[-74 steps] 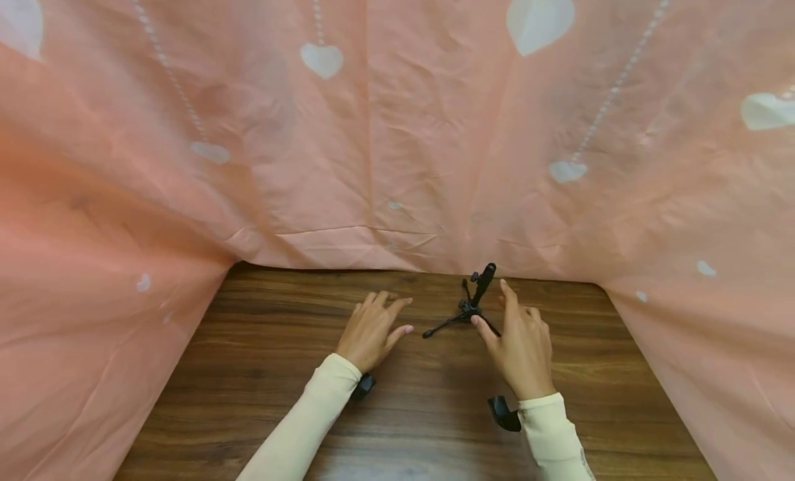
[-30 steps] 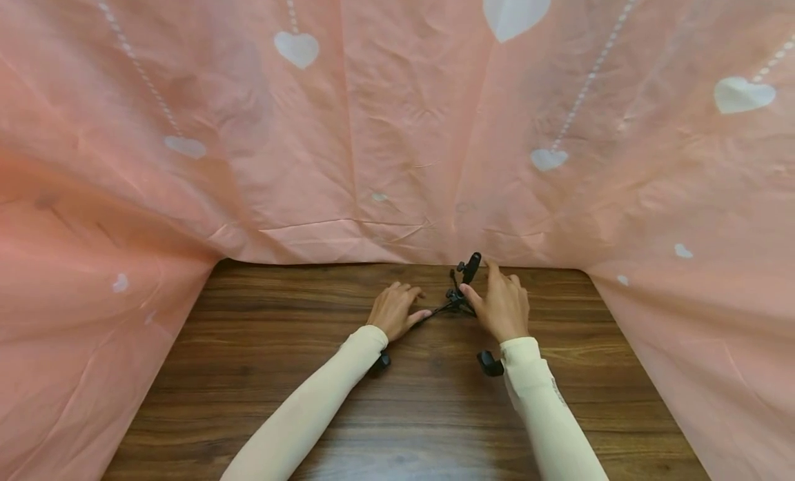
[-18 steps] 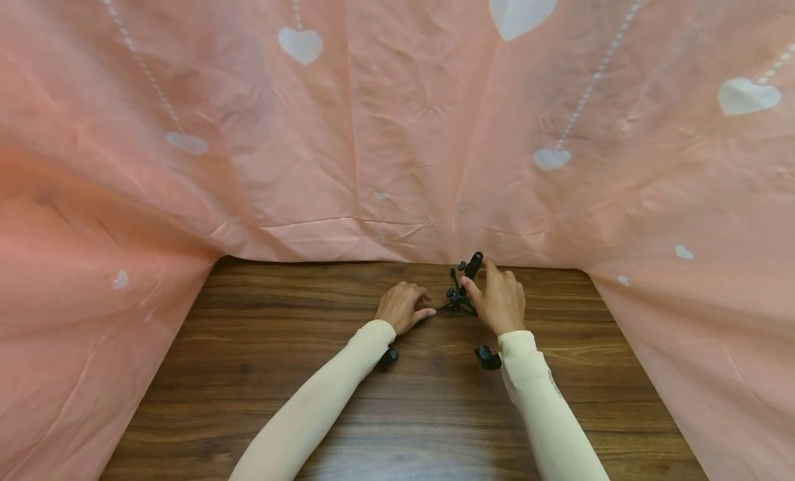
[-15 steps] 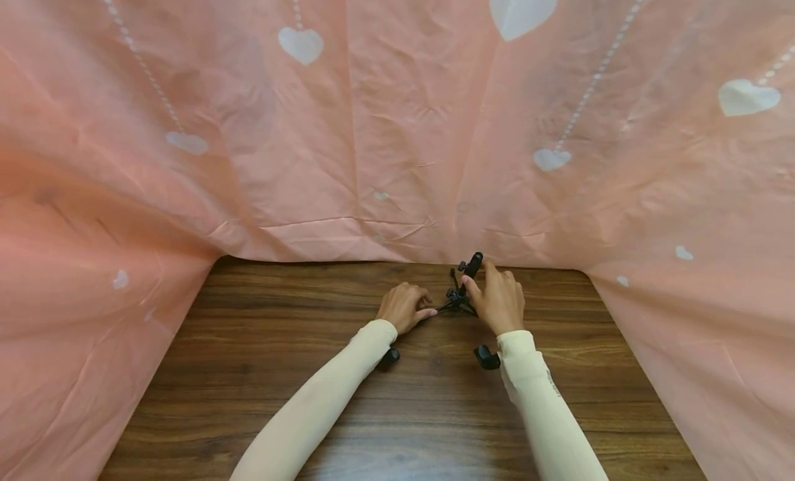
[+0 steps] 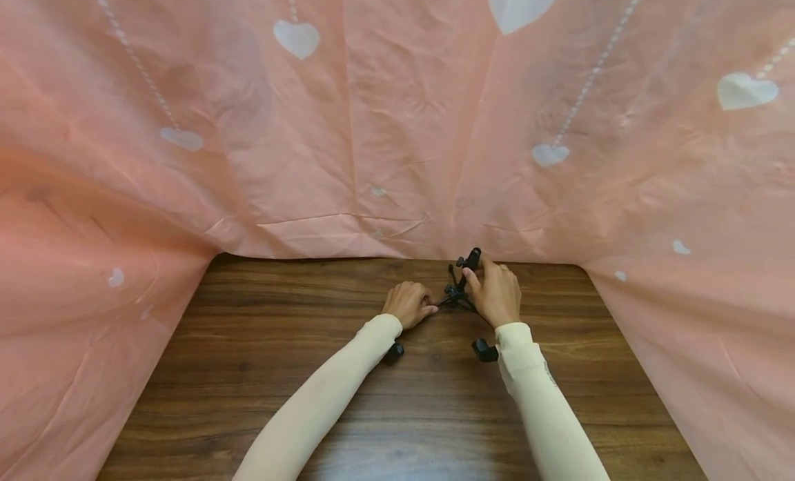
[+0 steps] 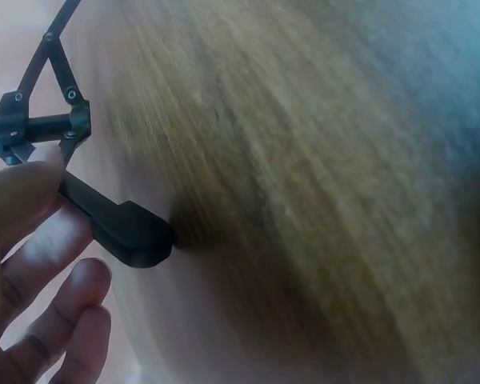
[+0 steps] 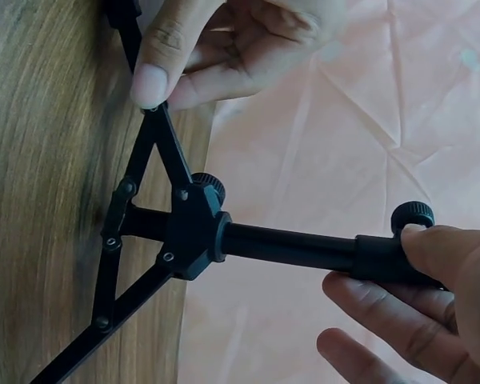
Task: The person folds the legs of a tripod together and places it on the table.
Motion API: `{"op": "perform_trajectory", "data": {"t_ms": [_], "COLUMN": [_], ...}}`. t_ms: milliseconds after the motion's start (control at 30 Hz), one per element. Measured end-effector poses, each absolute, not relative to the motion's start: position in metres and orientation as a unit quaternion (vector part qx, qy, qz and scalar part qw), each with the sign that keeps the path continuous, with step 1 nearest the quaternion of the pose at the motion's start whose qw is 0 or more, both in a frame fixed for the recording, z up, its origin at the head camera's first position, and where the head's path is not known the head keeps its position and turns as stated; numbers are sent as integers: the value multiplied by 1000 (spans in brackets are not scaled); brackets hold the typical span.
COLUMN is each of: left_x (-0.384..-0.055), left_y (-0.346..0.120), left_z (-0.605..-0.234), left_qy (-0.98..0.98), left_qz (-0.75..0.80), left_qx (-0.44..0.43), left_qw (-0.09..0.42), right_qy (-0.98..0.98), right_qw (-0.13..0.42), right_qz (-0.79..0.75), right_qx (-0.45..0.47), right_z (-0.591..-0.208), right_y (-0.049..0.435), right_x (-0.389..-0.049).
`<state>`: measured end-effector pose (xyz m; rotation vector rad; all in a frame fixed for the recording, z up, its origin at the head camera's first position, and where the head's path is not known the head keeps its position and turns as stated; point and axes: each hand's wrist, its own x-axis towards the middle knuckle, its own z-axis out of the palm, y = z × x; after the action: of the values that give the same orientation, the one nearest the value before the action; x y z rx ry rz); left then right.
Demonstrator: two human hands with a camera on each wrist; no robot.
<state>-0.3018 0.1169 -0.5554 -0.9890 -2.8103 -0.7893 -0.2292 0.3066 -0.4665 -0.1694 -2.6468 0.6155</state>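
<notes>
A small black tabletop tripod (image 5: 456, 295) stands on spread legs on the wooden table, near its far edge. My left hand (image 5: 410, 306) pinches one tripod leg between thumb and forefinger. In the left wrist view, that leg's thick rubber foot (image 6: 134, 234) sticks out past my fingertips. My right hand (image 5: 499, 296) holds the upper part of the tripod's centre post. As the right wrist view shows, my thumb is right at a ridged knob (image 7: 412, 214), with fingers behind the post (image 7: 292, 246). A second knob (image 7: 210, 186) sits at the hub.
The brown wooden table (image 5: 261, 370) runs back to a pink cloth (image 5: 397, 122) with white hearts, which also hangs at both sides. Black wrist cameras (image 5: 485, 350) stick out from the inner side of each cream sleeve (image 5: 317, 398).
My left hand moved right from the table onto the tripod leg and pinched it. My right hand moved in from beside the post and now holds it. The head view shifted slightly.
</notes>
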Motion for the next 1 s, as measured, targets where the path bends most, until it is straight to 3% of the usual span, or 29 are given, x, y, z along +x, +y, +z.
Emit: {"op": "perform_trajectory", "data": {"t_ms": [1000], "left_x": [-288], "left_y": [107], "left_z": [-551], "left_qy": [-916], "left_qz": [-199], "left_qx": [-343], "left_qw": [62], "right_qy": [-956], "right_qw": [215], "right_qz": [193], "right_qx": [-47], "right_z": [-465], "right_y": [297], "right_x": [-216]}}
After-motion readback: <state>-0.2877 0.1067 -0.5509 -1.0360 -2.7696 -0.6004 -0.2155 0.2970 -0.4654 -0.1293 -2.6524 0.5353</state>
